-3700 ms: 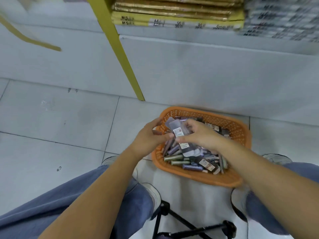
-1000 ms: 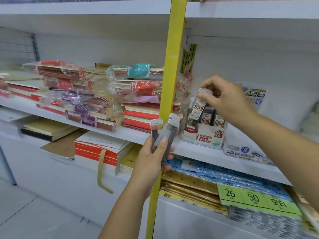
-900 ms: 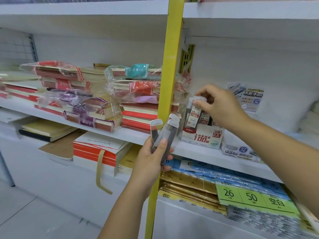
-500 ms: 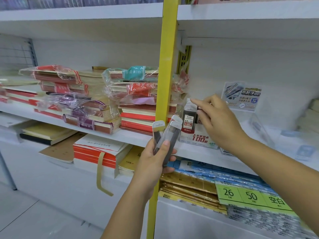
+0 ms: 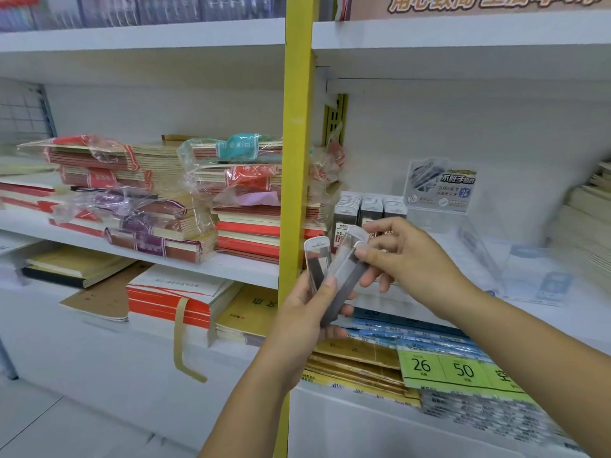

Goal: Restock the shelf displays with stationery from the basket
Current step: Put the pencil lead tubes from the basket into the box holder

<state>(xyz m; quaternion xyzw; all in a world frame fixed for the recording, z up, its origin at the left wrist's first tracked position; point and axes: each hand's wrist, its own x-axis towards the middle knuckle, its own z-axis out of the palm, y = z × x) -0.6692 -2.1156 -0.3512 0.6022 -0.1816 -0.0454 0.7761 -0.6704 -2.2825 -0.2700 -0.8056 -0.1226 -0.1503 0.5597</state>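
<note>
White shelf (image 5: 241, 264) carries the display box (image 5: 370, 209) just behind the right hand (image 5: 410, 259), whose thumb and forefinger pinch the nearer case (image 5: 347, 276) of two gripped in the left hand (image 5: 307, 312). Draw it out straight, then seat it upright in a row. Half a second earlier, that hand was settling a case at the box.

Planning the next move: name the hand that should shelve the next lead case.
Right. The right hand pinches the front lead case and is nearer the shelved cases; the left hand grips it and a second case, lower down.
</note>
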